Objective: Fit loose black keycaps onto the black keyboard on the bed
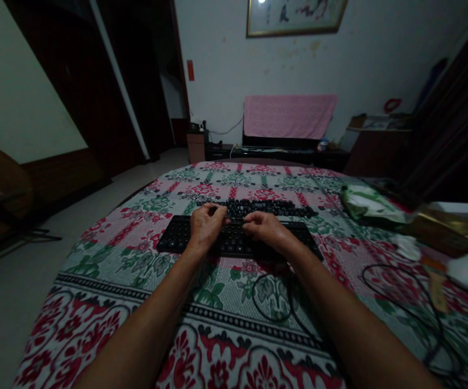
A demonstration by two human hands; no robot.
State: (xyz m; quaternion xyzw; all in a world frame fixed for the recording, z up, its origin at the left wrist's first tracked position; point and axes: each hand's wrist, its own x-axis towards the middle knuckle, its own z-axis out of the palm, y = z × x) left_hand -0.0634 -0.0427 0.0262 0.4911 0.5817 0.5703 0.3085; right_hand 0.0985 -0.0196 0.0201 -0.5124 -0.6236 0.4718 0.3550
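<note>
Two black keyboards lie on a flowered bedspread [108, 270]. The near keyboard [177, 235] lies under both my hands. The far keyboard [274, 207] sits just behind it. My left hand [206, 224] rests on the near keyboard with fingers curled, its fingertips reaching the gap between the two keyboards. My right hand [266, 227] lies beside it, fingers bent and pinched toward the left hand. What the fingertips hold, if anything, is too small and dark to make out.
A black cable [272, 300] loops on the bedspread near my right forearm, and another cable [399, 286] curls at right. A green-white bag [369, 202], a gold box [452, 229] and white cloths lie at right. A pink-covered cabinet [289, 116] stands at the far wall.
</note>
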